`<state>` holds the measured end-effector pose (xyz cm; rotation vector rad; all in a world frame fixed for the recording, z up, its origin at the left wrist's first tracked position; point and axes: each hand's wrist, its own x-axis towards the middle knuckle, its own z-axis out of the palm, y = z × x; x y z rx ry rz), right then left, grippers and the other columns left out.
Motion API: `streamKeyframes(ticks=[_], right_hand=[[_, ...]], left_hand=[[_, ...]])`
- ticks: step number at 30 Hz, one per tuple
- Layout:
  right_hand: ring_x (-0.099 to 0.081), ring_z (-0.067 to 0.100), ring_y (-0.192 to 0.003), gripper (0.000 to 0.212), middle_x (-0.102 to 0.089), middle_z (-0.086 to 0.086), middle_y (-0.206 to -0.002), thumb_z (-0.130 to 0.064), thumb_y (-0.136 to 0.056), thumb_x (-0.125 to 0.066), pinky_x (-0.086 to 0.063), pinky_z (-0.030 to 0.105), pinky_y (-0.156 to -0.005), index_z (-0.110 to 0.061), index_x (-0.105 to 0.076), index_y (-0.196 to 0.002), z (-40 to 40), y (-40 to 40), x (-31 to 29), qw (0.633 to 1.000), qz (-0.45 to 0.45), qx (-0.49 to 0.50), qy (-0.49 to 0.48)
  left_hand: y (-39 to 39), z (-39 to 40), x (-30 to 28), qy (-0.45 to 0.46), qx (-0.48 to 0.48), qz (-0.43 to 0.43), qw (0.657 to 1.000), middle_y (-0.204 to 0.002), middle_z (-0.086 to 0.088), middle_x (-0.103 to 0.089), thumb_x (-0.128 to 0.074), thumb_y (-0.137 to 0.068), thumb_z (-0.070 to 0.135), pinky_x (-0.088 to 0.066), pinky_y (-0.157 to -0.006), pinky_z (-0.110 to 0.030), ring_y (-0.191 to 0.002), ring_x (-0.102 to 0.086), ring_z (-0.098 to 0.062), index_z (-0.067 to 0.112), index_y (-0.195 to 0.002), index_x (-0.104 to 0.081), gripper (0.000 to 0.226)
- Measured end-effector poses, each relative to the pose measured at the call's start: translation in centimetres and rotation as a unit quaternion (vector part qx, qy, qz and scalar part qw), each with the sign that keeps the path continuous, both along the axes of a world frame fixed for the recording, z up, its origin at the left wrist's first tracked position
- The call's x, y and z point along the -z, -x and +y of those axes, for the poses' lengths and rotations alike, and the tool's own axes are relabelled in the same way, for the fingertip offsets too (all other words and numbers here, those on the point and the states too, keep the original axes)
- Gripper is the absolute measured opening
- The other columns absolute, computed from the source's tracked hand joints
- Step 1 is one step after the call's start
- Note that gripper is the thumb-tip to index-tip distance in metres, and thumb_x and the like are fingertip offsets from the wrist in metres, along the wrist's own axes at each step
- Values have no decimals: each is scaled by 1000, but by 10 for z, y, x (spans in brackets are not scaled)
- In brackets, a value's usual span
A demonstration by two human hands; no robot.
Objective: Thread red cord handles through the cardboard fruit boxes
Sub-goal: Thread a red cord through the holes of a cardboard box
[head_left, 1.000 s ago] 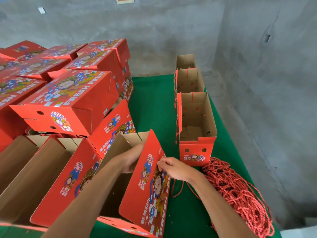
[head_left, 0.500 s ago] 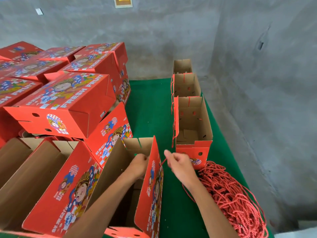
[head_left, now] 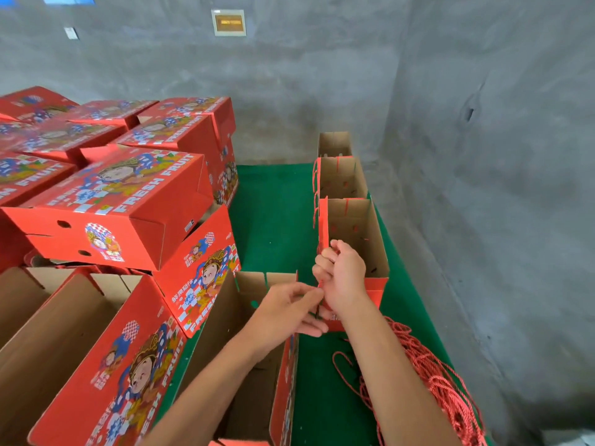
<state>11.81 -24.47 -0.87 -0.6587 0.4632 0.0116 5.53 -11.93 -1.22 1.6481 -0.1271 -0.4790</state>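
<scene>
An open red fruit box (head_left: pixel 251 358) stands upright in front of me with its brown inside showing. Above its right wall my right hand (head_left: pixel 343 278) is fisted round a thin red cord (head_left: pixel 319 284) and lifted. My left hand (head_left: pixel 289 312) pinches the same cord just below, at the wall's top edge. The cord's lower part is hidden behind the hands. A heap of loose red cords (head_left: pixel 444 391) lies on the green table (head_left: pixel 273 220) at the right.
Three open boxes with cords (head_left: pixel 351 233) stand in a row along the table's right side, running to the far end. Closed red boxes (head_left: pixel 122 201) are stacked at the left, with more open boxes (head_left: pixel 58 333) below them. Grey concrete walls enclose the back and right.
The box in front has been stood upright. Both hands rose above its right wall; my left hand came out of the box and now pinches the cord my right hand pulls up.
</scene>
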Motion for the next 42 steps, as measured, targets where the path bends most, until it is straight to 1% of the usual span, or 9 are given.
streamKeyframes(ticks=[6, 9, 11, 15, 22, 28, 34, 38, 42], right_hand=[[-60, 20, -53, 27, -61, 3, -61, -21, -109, -43, -54, 32, -59, -4, -63, -101, -17, 34, 4, 974, -14, -58, 220], [-71, 19, -84, 43, -73, 0, -81, -50, -104, -50, -57, 41, -80, -15, -72, -91, -41, 68, 21, 724, -7, -147, 674], [-61, 11, -112, 34, -66, -9, -113, -51, -102, -53, -49, 34, -97, -23, -69, -114, -46, 86, 28, 648, -54, -112, 751], [-41, -6, -140, 36, -49, -23, -146, -47, -106, -49, -32, 20, -115, -33, -64, -135, -50, 111, 34, 699, -193, -168, 668], [-74, 31, -101, 24, -77, 15, -106, -32, -98, -68, -58, 35, -95, -11, -77, -103, -52, 132, 49, 892, -147, -269, 333], [-73, 26, -93, 22, -76, 16, -96, -20, -90, -76, -58, 34, -92, 0, -75, -98, -44, 136, 72, 939, -85, -262, 205], [-76, 23, -88, 13, -79, 13, -93, -5, -91, -74, -61, 29, -84, 0, -72, -103, -17, 145, 117, 951, -24, -200, 233], [-75, 13, -85, 9, -79, 3, -89, -8, -90, -76, -55, 18, -73, -13, -79, -97, -2, 157, 140, 923, -8, -241, 298], [-72, 6, -84, 10, -78, -3, -86, -15, -98, -68, -55, 22, -78, -16, -79, -97, 17, 169, 150, 898, -25, -250, 360]], left_hand=[[6, 16, 11, -37, -36, -108, 993, -73, -6, -70, -61, -100, 14, -54, -60, -24, -61, -64, -15, 16, -112, -77, 20], [5, 27, 14, -118, -30, -199, 972, -68, -1, -71, -63, -100, 22, -51, -58, -22, -54, -61, -10, 32, -125, -70, 28], [5, 28, 13, -163, 17, -243, 956, -71, 6, -72, -63, -100, 31, -49, -62, -16, -54, -62, -7, 38, -134, -56, 35], [13, 21, 12, -227, 97, -336, 909, -72, 11, -68, -57, -100, 44, -41, -61, -15, -59, -59, -6, 39, -135, -35, 42], [21, 24, 17, -301, 167, -443, 828, -67, 12, -47, -53, -101, 45, -32, -61, -21, -60, -41, -2, 36, -145, -31, 50], [28, 28, 32, -306, 116, -446, 833, -106, 20, -56, -70, -86, 55, -47, -94, -29, -101, -51, -1, 37, -147, -32, 74], [37, 37, 50, -304, 27, -83, 949, -157, 13, -29, -75, -83, 52, -43, -111, -38, -133, -47, -6, 43, -155, 0, 105], [43, 58, 66, -161, -48, 161, 972, -119, -8, -73, -65, -92, 43, -59, -91, -43, -94, -76, -21, 18, -129, -63, 45], [37, 86, 73, -124, -104, 230, 960, -117, -11, -74, -70, -77, 69, -58, -93, -49, -107, -72, -33, 20, -121, -72, 66]])
